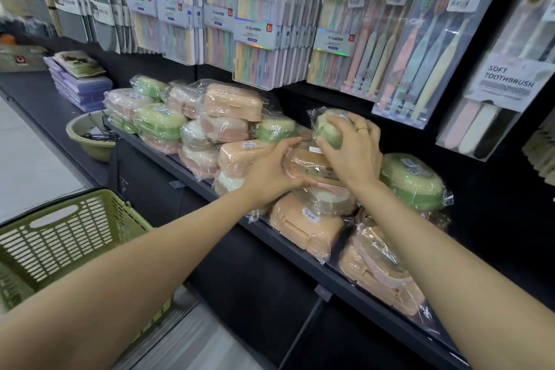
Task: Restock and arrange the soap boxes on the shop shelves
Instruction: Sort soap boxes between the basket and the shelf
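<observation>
Plastic-wrapped soap boxes in peach, pink, green and cream are stacked along the black shelf (303, 245). My right hand (353, 150) grips a green oval soap box (326, 129) in clear wrap, held above the middle of the stack. My left hand (270, 171) grips the near side of a pink wrapped soap box (309, 164) lying on top of the pile, thumb below and fingers over its top edge. Another green oval box (411, 180) sits to the right, and a peach rectangular box (303, 225) lies at the shelf's front.
Toothbrush packs (258, 30) hang close above the shelf; a larger pack (507, 69) hangs at right. An olive-green slotted basket (63, 240) stands at lower left by my left arm. An olive bowl (90, 135) and stacked purple cases (81, 84) sit further left.
</observation>
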